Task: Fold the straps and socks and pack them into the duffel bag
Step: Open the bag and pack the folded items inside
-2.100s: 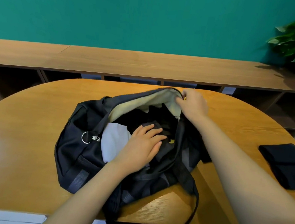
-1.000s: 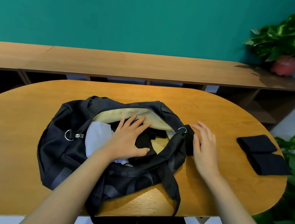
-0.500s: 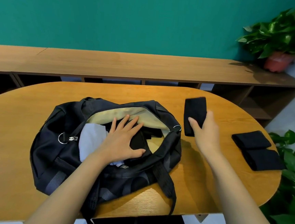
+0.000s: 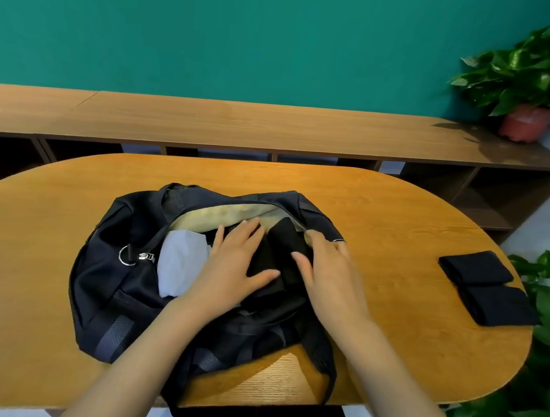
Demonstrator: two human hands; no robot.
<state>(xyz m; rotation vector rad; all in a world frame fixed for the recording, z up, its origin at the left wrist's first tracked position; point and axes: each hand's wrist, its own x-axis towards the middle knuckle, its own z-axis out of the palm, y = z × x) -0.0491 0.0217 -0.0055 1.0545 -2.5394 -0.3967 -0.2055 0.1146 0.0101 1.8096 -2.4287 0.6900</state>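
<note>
The black duffel bag (image 4: 112, 270) lies open on the wooden table (image 4: 399, 219), its pale lining showing at the far rim. Inside it a white folded item (image 4: 179, 263) sits at the left, with black folded pieces beside it. My left hand (image 4: 232, 267) presses flat on the black contents, fingers spread. My right hand (image 4: 325, 269) holds a folded black sock (image 4: 285, 242) in the bag's mouth, thumb on one side and fingers on the other. Two more folded black socks (image 4: 488, 287) lie side by side near the table's right edge.
One bag strap (image 4: 321, 352) loops over the table's near edge. A long low wooden shelf (image 4: 241, 125) runs behind the table, with a potted plant (image 4: 527, 120) at its right end. Green leaves (image 4: 538, 381) crowd the floor to the right of the table.
My right hand left the bag rim, picked up a folded black sock to the right of the bag and carried it left into the bag's mouth. My left hand stayed pressed on the contents.
</note>
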